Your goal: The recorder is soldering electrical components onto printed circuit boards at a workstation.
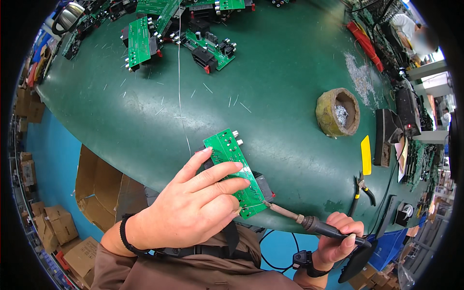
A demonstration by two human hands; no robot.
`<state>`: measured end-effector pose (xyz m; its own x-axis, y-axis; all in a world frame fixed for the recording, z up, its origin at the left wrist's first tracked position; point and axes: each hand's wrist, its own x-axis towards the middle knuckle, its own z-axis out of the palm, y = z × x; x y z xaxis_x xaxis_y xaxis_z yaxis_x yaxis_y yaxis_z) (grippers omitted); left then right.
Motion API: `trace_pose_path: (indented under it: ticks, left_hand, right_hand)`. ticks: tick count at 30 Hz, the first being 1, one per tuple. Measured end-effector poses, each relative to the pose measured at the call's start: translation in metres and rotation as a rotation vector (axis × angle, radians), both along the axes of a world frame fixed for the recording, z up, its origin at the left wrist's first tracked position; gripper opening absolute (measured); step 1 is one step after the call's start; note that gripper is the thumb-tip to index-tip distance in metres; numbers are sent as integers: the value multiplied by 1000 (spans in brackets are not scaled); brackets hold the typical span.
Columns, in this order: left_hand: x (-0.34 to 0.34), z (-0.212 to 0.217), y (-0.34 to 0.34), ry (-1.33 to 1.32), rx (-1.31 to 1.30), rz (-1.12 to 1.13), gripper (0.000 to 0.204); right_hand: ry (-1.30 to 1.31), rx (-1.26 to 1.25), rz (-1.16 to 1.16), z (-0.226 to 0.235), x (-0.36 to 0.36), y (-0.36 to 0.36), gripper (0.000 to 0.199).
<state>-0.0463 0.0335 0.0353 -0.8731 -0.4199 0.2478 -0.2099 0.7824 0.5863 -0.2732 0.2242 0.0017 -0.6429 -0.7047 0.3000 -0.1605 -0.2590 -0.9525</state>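
Green circuit board (235, 171) is lying at the near edge of the green surface (280, 96), the left hand (193, 205) pressing on it with fingers spread and pinching solder wire (251, 207). Right hand (338, 239) is gripping a soldering iron (314, 224), fingers clamped, tip touching the board's corner.

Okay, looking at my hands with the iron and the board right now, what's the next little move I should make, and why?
Probably feed the solder wire a touch further into the joint. The soldering iron in your right hand has its tip at the near edge of the green circuit board, which your left hand pins flat on the bench, and the wire end meets the tip there.
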Motion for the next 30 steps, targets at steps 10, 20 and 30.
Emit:
trace_pose_path:
  ticks: [10, 20, 30]
  left_hand:
    - [0, 0, -1, 6, 15, 3, 19]
    - [1, 0, 0, -3, 5, -2, 19]
    - [0, 0, -2, 14, 29, -2, 18]
  right_hand:
    - [11, -4, 11, 0, 0, 0, 36]
    - [73, -23, 27, 0, 1, 3, 33]
    - [116, -41, 21, 2, 0, 2, 31]
